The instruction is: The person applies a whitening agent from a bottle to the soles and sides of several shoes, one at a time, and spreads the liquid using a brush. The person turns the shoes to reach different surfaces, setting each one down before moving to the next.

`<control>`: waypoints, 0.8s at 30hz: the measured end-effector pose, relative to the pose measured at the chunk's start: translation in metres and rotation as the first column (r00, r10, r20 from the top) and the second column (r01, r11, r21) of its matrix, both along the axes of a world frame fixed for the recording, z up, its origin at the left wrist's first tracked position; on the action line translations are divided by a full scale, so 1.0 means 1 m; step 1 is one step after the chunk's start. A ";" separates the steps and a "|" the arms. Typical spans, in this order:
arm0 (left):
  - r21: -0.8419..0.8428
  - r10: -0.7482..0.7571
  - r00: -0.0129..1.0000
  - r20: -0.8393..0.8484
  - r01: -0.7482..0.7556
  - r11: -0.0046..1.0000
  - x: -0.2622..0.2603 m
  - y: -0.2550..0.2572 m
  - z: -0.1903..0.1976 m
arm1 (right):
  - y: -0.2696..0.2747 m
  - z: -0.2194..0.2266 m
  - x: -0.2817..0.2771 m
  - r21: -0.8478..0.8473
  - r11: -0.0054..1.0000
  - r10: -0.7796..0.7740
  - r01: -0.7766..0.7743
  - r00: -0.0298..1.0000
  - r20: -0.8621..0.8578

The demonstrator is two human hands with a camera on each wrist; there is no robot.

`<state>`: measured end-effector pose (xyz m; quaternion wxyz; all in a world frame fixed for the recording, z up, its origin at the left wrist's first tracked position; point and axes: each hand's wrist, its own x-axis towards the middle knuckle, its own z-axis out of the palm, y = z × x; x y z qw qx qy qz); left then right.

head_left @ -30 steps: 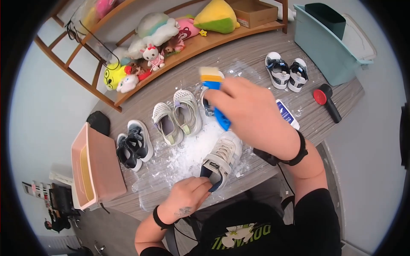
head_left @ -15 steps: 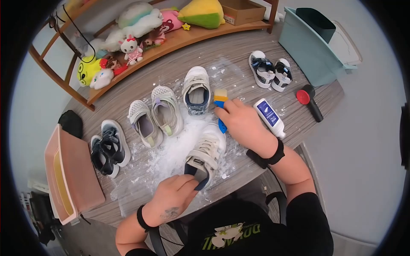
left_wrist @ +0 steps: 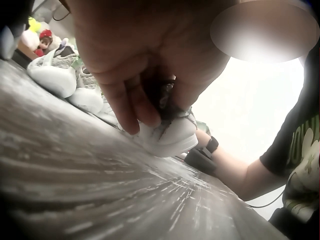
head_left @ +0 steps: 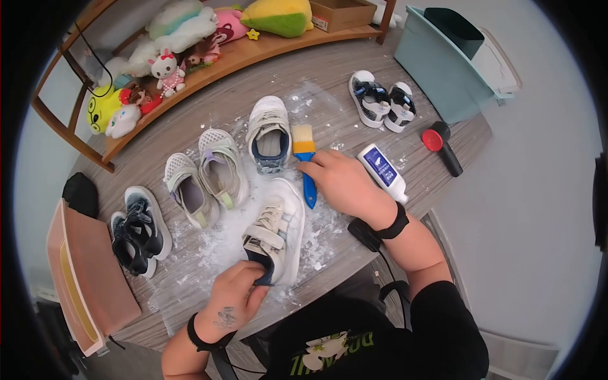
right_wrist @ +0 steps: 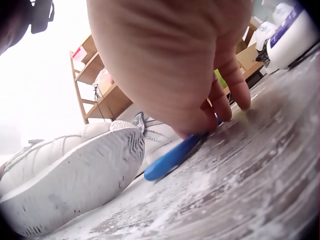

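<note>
My left hand (head_left: 231, 297) grips the heel collar of a white sneaker (head_left: 275, 231) with beige laces and a strap. The sneaker leans over to the left, its outsole edge raised toward the right; the right wrist view shows the worn tread (right_wrist: 100, 175). Beside it, my right hand (head_left: 348, 187) pinches a blue-handled brush (head_left: 309, 187) with pale bristles, low at the tabletop. Part of the handle is hidden under the fingers. Just beyond stands the matching sneaker (head_left: 269, 133), toe away from me. White powder (head_left: 221, 244) lies over the table around the shoes.
Pale mesh shoes (head_left: 221, 171) and dark shoes (head_left: 144, 221) stand to the left. On the right are a white bottle (head_left: 383, 171), black-and-white shoes (head_left: 400, 107) and a black-and-red tool (head_left: 443, 149). A pink bin (head_left: 107, 285), a teal bin (head_left: 443, 82) and a toy shelf (head_left: 209, 69) border the table.
The brush has come down from above the far sneaker to the tabletop in my right hand. My left hand has tipped the near sneaker leftward. The head view has shifted to the right.
</note>
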<state>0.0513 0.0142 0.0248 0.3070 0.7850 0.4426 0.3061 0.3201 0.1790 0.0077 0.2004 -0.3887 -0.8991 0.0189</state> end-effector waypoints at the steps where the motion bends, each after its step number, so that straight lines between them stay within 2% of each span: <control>1: -0.003 0.007 1.000 0.001 -0.007 1.000 0.001 0.000 0.001 | -0.001 0.002 0.002 0.002 1.000 -0.001 0.001 1.000 -0.005; 5: -0.030 0.054 0.999 0.006 -0.054 0.998 0.001 -0.004 0.002 | -0.015 0.019 0.018 0.066 0.985 -0.155 0.157 0.988 -0.025; 8: -0.090 0.095 0.995 0.026 -0.093 0.992 -0.003 -0.008 -0.003 | -0.023 0.027 0.042 0.149 0.934 -0.312 0.324 0.945 -0.096; 11: -0.110 0.124 0.992 0.020 -0.121 0.987 -0.008 -0.012 -0.011 | -0.023 0.028 0.070 0.202 0.876 -0.435 0.438 0.898 -0.060; 14: -0.178 0.150 0.988 0.034 -0.141 0.974 -0.010 -0.014 -0.012 | -0.017 0.025 0.092 -0.057 0.865 -0.490 0.498 0.865 0.107; 16: -0.171 0.163 0.985 0.052 -0.152 0.973 -0.005 -0.016 -0.010 | -0.009 0.030 0.097 -0.298 0.801 -0.464 0.519 0.853 0.236; 19: -0.152 0.156 0.986 0.054 -0.146 0.977 -0.003 -0.019 -0.005 | 0.003 0.034 0.098 -0.360 0.776 -0.419 0.518 0.850 0.319; 22: -0.131 0.163 0.986 0.030 -0.158 0.979 -0.009 -0.024 -0.008 | 0.006 0.033 0.087 -0.394 0.860 -0.363 0.323 0.931 -0.030; 24: -0.109 0.128 0.990 0.061 -0.121 0.987 -0.013 -0.021 -0.013 | 0.006 0.050 0.069 -0.521 0.848 -0.319 0.100 0.880 -0.352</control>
